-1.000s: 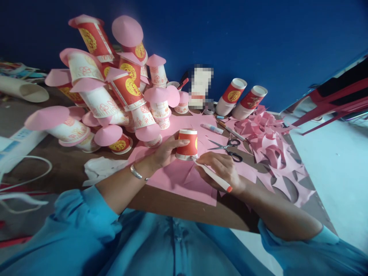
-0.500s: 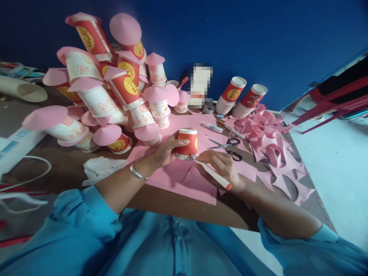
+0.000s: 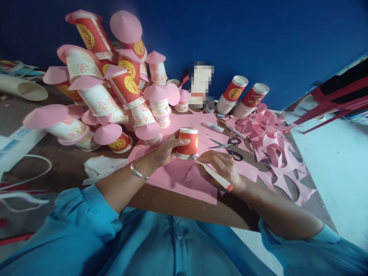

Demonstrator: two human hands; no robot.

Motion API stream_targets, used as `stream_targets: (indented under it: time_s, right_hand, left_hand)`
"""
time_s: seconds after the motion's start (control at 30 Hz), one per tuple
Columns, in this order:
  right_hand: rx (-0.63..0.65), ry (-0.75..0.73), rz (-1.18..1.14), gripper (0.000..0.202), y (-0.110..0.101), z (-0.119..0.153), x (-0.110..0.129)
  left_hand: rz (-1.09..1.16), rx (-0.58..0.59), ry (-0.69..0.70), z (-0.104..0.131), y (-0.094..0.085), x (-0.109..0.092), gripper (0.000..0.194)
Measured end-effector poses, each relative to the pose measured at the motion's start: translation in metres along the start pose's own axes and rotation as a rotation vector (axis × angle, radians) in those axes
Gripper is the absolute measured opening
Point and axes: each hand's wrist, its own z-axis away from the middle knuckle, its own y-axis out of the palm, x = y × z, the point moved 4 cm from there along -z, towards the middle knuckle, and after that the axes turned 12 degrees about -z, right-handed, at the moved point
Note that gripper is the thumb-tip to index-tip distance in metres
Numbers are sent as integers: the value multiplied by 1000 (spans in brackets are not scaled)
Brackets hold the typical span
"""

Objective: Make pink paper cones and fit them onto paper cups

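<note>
My left hand point(image 3: 168, 148) is closed around a red paper cup point(image 3: 188, 142) with a gold emblem, thumb across its front. The cup is upside down, its white rim at the bottom. In my right hand point(image 3: 220, 165) is a white marker point(image 3: 214, 175) with an orange end, gripped like a pen. Its tip touches the white band near the cup's lower right edge. Pink paper point(image 3: 175, 180) lies flat beneath both hands. Just beyond my right hand rest black-handled scissors point(image 3: 227, 145), blades apart. A glue stick point(image 3: 212, 127) lies behind them.
Several decorated cups with pink cone tops point(image 3: 94, 96) are piled at the left. Two stacks of paper cups point(image 3: 234, 92) lean near the blue wall. Pink paper scraps point(image 3: 276, 142) cover the table's right side. A white cloth point(image 3: 102, 168) lies by my left forearm.
The marker tip has shifted slightly to the right along the cup's white band. My left hand keeps its hold on the cup, and the view has shifted a little.
</note>
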Motion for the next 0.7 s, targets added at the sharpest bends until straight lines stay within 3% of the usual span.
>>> stream_targets:
  time_s: [0.17, 0.53, 0.7]
  right_hand:
    - [-2, -21, -14, 19, 0, 1, 1]
    - [-26, -30, -65, 26, -3, 3, 3]
    - [-11, -24, -79, 25, 2, 4, 2]
  left_hand:
    - [-10, 8, 16, 0, -1, 0, 36]
    - [45, -47, 16, 0, -3, -2, 51]
    - [56, -54, 36, -2, -4, 0, 41]
